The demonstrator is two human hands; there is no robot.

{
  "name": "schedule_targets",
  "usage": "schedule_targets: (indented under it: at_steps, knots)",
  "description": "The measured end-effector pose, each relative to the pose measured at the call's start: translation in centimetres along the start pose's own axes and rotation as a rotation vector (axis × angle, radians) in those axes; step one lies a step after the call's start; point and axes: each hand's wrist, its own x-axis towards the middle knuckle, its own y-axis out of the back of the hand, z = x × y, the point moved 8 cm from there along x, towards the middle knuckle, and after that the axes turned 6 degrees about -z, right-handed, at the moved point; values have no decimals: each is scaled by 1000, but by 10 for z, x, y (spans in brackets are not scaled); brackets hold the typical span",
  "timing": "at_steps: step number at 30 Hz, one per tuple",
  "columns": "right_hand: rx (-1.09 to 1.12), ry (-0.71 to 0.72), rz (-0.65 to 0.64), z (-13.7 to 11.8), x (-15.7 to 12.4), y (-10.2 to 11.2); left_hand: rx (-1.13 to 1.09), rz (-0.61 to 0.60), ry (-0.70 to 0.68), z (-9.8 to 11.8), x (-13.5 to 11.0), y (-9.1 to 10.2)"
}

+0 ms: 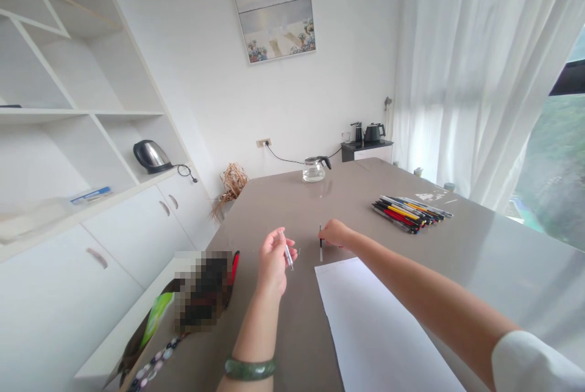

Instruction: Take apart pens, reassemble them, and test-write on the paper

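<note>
My left hand (273, 258) is raised a little above the grey-brown table (283, 203) and grips a clear pen barrel (287, 254) between its fingers. A green bangle is on that wrist. My right hand (336, 234) rests on the table just beyond a white sheet of paper (375, 325) and pinches a thin pen refill (320, 244) that lies on the tabletop. A row of several coloured pens (409, 210) lies to the right, out of reach of both hands.
A glass coffee pot (315, 169) stands at the table's far end. Dark items, partly blurred, and a beaded strap (153, 364) lie at the table's left edge. White cabinets and shelves with a kettle (152, 156) line the left wall. Curtains hang on the right.
</note>
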Motion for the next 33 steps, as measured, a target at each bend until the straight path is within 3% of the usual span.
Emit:
schedule_targets:
  at_steps: [4, 16, 26, 30, 33]
  knots:
    - [-164, -108, -46, 0, 17, -17, 7, -4, 18, 1, 0, -2]
    - [-340, -88, 63, -1, 25, -13, -27, -30, 45, 1, -1, -5]
    - [-182, -15, 117, -6, 12, -6, 9, -31, 77, -3, -4, -12]
    - [-21, 86, 147, -15, -11, 6, 75, -53, 71, -1, -8, -19]
    - [103, 192, 134, -21, -40, 16, 148, -151, 102, -8, -10, -29]
